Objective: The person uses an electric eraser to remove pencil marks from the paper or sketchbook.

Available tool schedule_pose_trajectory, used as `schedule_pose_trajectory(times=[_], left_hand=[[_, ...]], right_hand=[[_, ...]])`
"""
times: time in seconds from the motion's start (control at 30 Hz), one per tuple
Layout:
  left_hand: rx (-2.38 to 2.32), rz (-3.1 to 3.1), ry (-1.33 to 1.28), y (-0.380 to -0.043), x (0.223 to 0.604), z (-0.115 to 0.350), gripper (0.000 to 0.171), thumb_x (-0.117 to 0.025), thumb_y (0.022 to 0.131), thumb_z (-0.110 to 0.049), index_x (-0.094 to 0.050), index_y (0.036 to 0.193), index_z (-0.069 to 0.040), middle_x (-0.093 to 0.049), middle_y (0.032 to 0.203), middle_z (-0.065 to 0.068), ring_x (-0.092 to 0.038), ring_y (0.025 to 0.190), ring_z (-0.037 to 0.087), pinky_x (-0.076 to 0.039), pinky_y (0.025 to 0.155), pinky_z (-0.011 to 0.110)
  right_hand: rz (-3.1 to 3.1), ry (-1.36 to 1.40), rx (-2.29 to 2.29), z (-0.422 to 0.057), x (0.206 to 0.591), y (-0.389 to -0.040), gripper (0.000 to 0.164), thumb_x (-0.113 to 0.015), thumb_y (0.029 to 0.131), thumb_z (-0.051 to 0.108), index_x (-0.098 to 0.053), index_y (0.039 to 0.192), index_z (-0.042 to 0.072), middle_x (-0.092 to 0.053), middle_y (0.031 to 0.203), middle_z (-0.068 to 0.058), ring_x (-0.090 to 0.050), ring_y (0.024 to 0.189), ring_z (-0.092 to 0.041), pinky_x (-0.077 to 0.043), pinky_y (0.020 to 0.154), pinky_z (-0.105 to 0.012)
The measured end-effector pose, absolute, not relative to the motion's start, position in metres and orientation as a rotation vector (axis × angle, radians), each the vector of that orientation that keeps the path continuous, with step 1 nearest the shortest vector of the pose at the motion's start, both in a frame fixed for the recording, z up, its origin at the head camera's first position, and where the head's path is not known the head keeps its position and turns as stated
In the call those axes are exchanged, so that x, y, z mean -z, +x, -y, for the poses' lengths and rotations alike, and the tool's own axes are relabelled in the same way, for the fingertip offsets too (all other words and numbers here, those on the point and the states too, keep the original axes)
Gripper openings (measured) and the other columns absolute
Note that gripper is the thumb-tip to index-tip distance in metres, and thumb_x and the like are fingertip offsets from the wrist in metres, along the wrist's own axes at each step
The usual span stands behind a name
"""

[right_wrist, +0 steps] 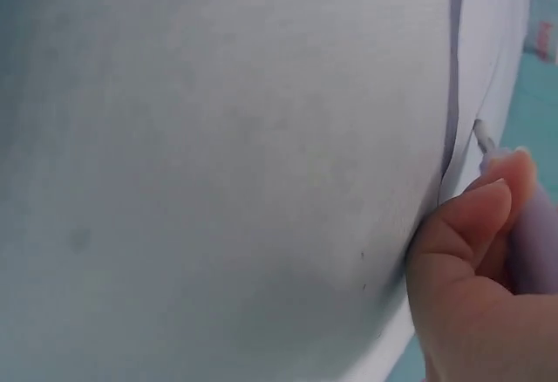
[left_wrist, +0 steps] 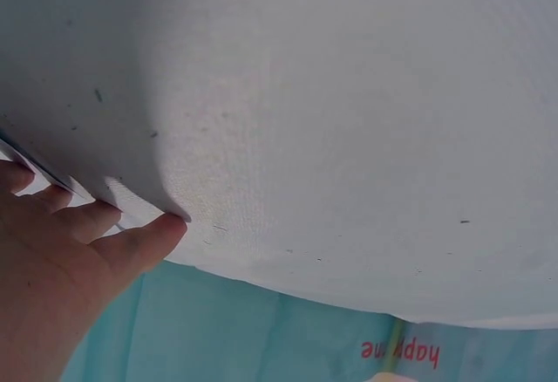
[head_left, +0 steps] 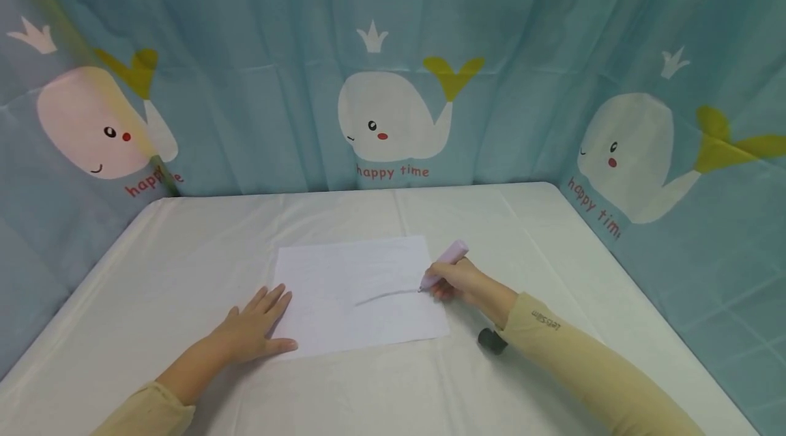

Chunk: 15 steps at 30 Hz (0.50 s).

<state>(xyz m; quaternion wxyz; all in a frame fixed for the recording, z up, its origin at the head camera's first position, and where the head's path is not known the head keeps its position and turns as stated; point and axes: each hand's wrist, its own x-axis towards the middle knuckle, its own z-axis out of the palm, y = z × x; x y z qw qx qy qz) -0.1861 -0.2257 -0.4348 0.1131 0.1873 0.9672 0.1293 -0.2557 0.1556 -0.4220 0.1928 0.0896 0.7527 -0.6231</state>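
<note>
Blue curtain (head_left: 276,115) with white whales hangs behind a white table (head_left: 184,252), and a pen (head_left: 453,252) meets some paper (head_left: 344,327).
White and flat, the paper lies in the middle of the table, with one thin gray line (head_left: 385,295) on it. The right hand (head_left: 460,279) pinches the light purple pen near the paper's right edge. The pen leans, and its tip is at the right end of the line. The left hand (head_left: 254,327) lies with its fingers spread out, at the paper's left edge, and grips nothing. Near the right sleeve (head_left: 602,368), a small black thing (head_left: 491,340) sits on the table, just off the paper.
</note>
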Motion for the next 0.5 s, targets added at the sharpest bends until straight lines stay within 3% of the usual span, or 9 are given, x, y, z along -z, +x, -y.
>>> schedule_pose_trajectory(times=[0.5], left_hand=[[-0.409,-2.831,0.560,-0.1856,0.4331,0.2254,0.097,-0.067,0.082,-0.058,-0.033,0.146,0.007,-0.023,0.153,0.029,-0.016,0.138,0.054,-0.017,0.093,0.081]], right_hand=[[-2.108,0.271,1.746,-0.1511,0.4229,-0.2573,0.015,-0.061,0.084,0.008,-0.063,0.091,-0.005,-0.059,0.059,-0.005,-0.055,0.049,-0.010,-0.044,0.051,-0.021]])
